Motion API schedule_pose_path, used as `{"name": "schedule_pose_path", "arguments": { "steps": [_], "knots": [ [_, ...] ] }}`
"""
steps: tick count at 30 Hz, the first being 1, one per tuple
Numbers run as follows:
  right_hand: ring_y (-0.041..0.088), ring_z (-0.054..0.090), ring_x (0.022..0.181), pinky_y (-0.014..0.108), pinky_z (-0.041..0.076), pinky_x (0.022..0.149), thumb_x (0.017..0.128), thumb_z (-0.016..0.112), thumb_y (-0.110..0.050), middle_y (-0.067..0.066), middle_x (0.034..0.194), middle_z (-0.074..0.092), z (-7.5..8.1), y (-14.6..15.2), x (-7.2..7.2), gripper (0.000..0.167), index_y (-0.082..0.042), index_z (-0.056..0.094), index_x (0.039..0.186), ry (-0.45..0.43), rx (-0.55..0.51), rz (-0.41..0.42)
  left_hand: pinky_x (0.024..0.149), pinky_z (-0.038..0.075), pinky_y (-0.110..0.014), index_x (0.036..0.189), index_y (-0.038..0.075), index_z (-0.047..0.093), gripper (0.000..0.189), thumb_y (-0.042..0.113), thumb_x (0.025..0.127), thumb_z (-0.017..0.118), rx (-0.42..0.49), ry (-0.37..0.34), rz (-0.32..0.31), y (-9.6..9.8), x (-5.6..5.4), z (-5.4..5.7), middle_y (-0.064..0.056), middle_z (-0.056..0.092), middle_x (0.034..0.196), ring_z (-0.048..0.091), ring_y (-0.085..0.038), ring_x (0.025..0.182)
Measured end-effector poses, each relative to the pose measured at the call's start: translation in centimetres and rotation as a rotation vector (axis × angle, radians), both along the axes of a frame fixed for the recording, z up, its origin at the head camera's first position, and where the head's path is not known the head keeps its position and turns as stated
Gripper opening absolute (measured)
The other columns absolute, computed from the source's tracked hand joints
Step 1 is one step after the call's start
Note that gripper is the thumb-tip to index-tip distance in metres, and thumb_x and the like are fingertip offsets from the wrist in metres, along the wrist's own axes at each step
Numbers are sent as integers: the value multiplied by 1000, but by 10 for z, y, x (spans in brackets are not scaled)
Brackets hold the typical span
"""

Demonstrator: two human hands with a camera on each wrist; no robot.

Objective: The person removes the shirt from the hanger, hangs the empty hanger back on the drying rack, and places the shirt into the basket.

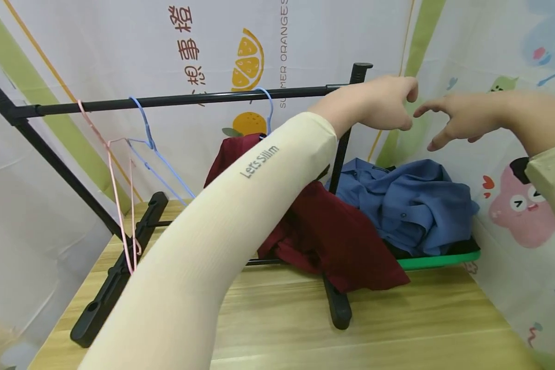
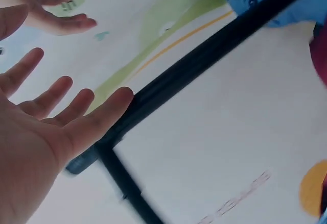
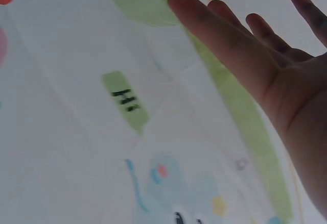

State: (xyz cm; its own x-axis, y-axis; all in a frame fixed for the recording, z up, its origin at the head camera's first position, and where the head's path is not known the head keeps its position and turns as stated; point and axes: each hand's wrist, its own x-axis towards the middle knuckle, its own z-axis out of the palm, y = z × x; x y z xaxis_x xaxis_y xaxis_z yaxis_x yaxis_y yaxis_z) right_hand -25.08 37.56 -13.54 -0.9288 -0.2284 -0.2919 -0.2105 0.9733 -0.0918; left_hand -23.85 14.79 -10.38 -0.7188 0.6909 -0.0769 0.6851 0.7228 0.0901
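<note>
My left hand is raised in front of the rack's right upright, palm empty and fingers loosely spread, as its wrist view also shows. Facing it from the right, my right hand hovers with fingers extended, holding nothing; a small gap separates the two. Below them, a blue shirt lies crumpled in a green-rimmed black basket. A dark red garment hangs from a blue hanger on the black rack; my left forearm hides part of it, and its lower part drapes over the basket's near left side.
A pink hanger and an unloaded blue hanger hang at the rack's left. Black feet support the rack on the wooden table. Printed curtains enclose the back and sides.
</note>
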Motion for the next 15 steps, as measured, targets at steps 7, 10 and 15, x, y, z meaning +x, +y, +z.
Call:
{"name": "schedule_pose_path", "arguments": {
  "steps": [7, 10, 15],
  "knots": [
    [61, 53, 132, 64, 56, 95, 97, 77, -43, 38, 163, 25, 2, -35, 27, 99, 1, 21, 166, 110, 48, 136, 110, 38, -24, 157, 32, 37, 51, 47, 109, 47, -95, 223, -79, -34, 53, -2, 7, 38, 163, 41, -11, 140],
    [50, 53, 135, 57, 56, 99, 98, 77, -39, 25, 164, 34, -3, -55, 45, 85, -6, 33, 163, 130, -58, 192, 108, 45, -29, 156, 35, 41, 48, 46, 109, 47, -101, 347, -97, -52, 92, -22, 6, 34, 167, 38, -17, 143],
    [34, 54, 134, 53, 55, 98, 98, 76, -48, 13, 164, 37, -25, -87, 85, 78, -20, 41, 162, 179, -160, 209, 78, 57, -42, 142, 30, 55, 40, 45, 105, 54, 48, 614, -56, -90, 140, -73, 1, 36, 166, 43, -25, 142]
  ]
}}
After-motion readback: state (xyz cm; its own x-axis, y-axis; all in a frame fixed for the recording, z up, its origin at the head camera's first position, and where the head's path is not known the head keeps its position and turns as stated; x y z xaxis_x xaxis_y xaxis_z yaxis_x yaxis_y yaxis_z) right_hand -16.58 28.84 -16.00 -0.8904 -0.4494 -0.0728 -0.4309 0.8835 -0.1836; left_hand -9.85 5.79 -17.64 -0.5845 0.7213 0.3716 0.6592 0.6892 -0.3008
